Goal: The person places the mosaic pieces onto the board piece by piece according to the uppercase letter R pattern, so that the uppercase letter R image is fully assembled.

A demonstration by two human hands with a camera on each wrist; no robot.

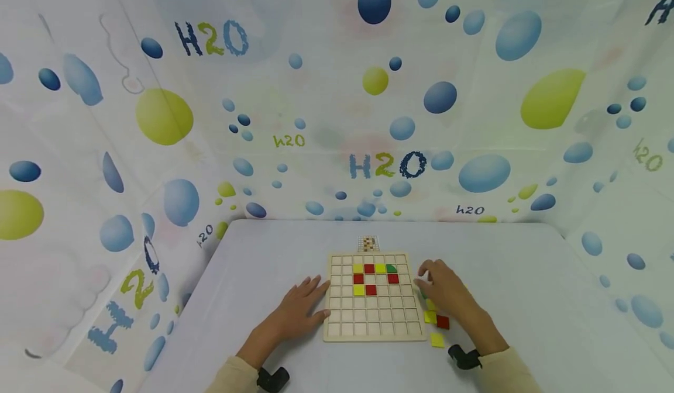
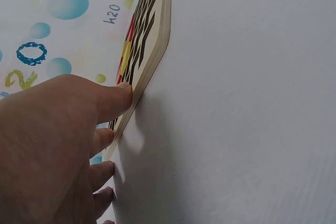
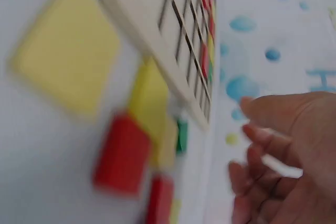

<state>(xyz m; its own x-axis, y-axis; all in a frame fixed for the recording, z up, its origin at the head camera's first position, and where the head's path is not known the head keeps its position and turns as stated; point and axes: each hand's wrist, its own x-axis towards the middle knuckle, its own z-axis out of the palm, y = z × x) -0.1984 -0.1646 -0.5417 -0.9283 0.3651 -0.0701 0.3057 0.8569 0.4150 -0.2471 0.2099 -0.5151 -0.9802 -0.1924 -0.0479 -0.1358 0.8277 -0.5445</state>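
Observation:
A wooden grid board [image 1: 342,317] lies flat on the table, with several red and yellow tiles and a green rounded piece [image 1: 391,268] in its upper cells. My left hand [image 1: 297,311] rests at the board's left edge, thumb and fingertips touching the rim, fingers spread. Just off the right edge my right hand [image 1: 447,288] hovers over loose tiles. In the right wrist view its fingers are loosely bent, with nothing visible between them. Near it lie a yellow tile [image 3: 68,51], a red tile [image 3: 122,156] and a green piece [image 3: 181,135]. The hand partly covers the pile in the head view.
A small card with a printed grid pattern [image 1: 368,243] lies against the board's far edge. The white table [image 1: 253,264] meets a hanging sheet printed with spots and letters [image 1: 326,89] behind and at the sides. One yellow tile [image 1: 437,340] lies apart, nearest the front.

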